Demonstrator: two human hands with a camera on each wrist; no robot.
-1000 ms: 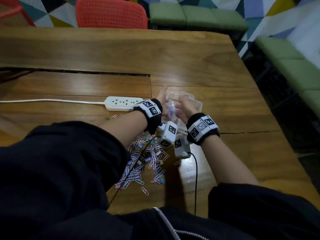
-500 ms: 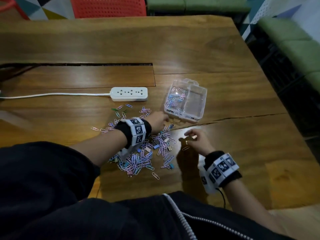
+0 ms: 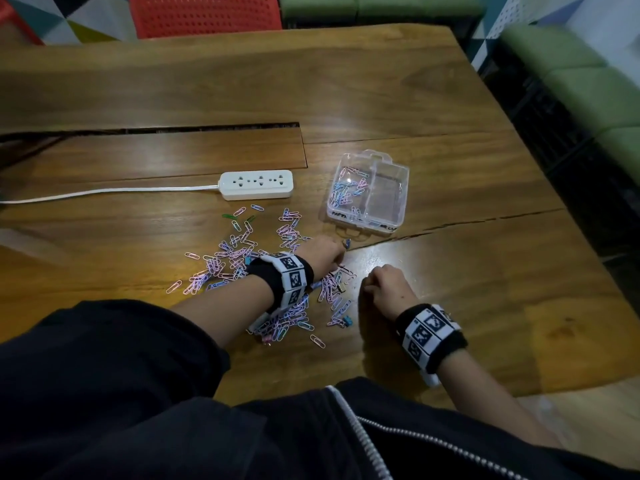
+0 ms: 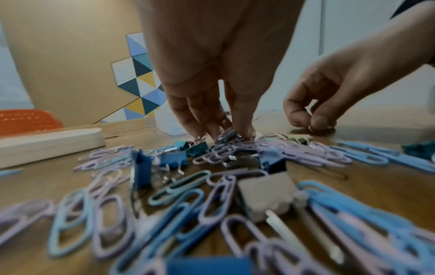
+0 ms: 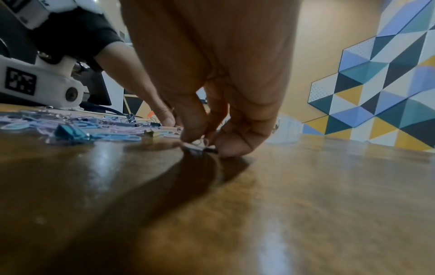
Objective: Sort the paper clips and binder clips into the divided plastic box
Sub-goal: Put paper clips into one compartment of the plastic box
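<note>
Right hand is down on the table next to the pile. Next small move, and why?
Probably lift the right hand with the small binder clip its fingertips pinch against the table, then carry it to the divided box's right compartment. That side looks bare, while the left one already holds paper clips.

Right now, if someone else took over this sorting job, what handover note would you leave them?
Left hand: fingertips down in the clip pile, pinching some paper clips.
Right hand: fingers curled, pinching a small binder clip on the table, right of the pile.
Divided plastic box: open beyond the pile; its left compartment holds some paper clips, its right compartment looks empty.
Done: a first batch of paper clips.
Left: most paper clips and apparently all binder clips remain loose on the table.
</note>
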